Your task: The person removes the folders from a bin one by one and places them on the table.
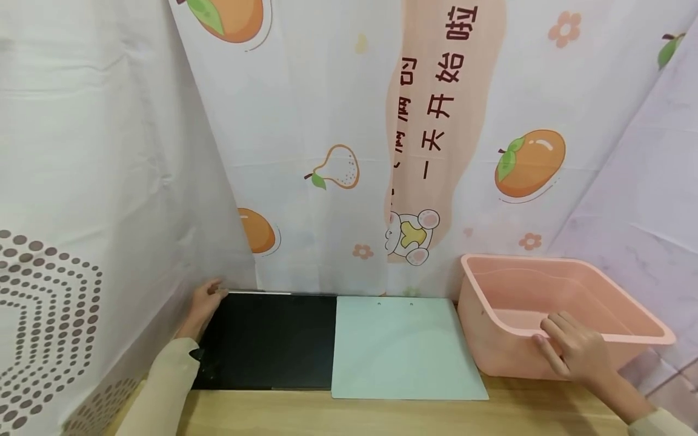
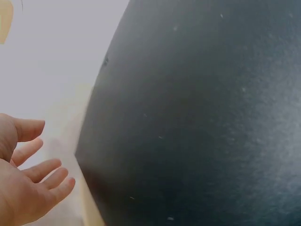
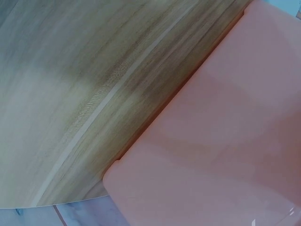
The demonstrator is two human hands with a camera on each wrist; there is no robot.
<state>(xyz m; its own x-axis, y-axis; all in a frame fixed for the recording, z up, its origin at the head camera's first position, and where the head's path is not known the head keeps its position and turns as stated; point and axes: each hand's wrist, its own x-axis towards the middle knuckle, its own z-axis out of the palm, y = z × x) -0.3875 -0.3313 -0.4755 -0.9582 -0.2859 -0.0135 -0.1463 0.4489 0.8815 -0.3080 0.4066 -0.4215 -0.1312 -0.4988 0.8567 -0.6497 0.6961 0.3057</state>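
Near the far left corner of a flat black board (image 1: 272, 342), my left hand (image 1: 203, 306) has its fingers loosely bent. The left wrist view shows the same hand (image 2: 33, 183) with thumb and fingers spread, a gap between them and the board's edge. Over at the right, my right hand (image 1: 578, 348) grips the front rim of a pink plastic basin (image 1: 509, 351), its thumb on the outer side. The right wrist view shows only the basin's outer wall (image 3: 216, 146) and the table, not the hand. A pale green board (image 1: 400, 351) with two small holes lies between.
The boards and basin stand on a wooden table (image 1: 305, 415). Behind them hangs a white curtain (image 1: 305, 109) printed with fruit and lettering. A curtain with brown dots (image 1: 54, 303) closes off the left, and a pale purple cloth (image 1: 643, 200) hangs at the right.
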